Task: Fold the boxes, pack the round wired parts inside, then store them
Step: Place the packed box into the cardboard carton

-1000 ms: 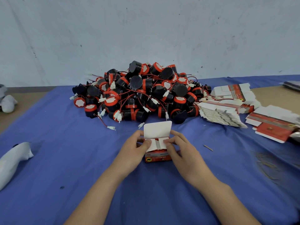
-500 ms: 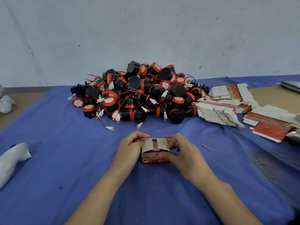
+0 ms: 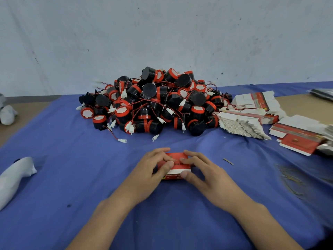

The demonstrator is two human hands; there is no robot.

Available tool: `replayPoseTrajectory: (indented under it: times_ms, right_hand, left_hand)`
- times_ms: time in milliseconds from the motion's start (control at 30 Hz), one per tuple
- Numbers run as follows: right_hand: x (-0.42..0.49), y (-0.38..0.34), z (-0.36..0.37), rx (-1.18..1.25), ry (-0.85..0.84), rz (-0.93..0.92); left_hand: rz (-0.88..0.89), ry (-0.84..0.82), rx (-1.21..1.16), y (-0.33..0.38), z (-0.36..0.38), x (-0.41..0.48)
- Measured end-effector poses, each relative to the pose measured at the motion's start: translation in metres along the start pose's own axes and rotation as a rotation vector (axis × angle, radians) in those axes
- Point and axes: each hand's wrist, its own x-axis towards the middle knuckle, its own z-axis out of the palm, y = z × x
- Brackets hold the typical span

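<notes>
One white bundle lies at your far left on the blue cloth, well apart from the work. Further in, the parts sit heaped against the far wall with their wires tangled together. They are within your reach but leave you bare cloth to fold on.

Your left hand clamps the left end of the box, fingers curled over its top and thumb against the front. The box rests on the cloth straight ahead of you, between your hands. Your right hand grips the other end the same way. Holding both ends like this looks meant to press the lid flat and keep the box from sliding. I'd judge the lid is just closing — whether a part is inside, I cannot tell.

Past your right hand lies a thin sliver. Beyond it, the flats are fanned in stacks beside the heap, handy for the next fold. Bands lie loose nearest you on the right — likely for bundling.
</notes>
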Motion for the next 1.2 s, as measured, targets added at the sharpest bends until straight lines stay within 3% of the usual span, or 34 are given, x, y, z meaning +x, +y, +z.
replayPoseTrajectory:
  times_ms: [200, 433, 733, 967, 1200]
  right_hand:
    - [0.001, 0.002, -0.001, 0.011, -0.009, 0.008]
    - [0.004, 0.005, 0.006, -0.010, 0.034, 0.020]
    - [0.008, 0.004, 0.006, 0.184, 0.076, 0.051]
    - [0.005, 0.003, 0.005, 0.161, 0.066, 0.006]
    - [0.001, 0.002, 0.003, 0.163, 0.060, -0.007]
  left_hand:
    - [-0.006, -0.056, 0.002, -0.006, -0.006, -0.001]
    - [0.102, 0.009, 0.217, -0.007, 0.002, 0.001]
    - [0.064, 0.087, 0.079, 0.004, -0.001, 0.003]
    - [0.013, 0.089, -0.065, 0.003, 0.003, 0.002]
    - [0.048, 0.053, 0.002, 0.000, 0.001, -0.002]
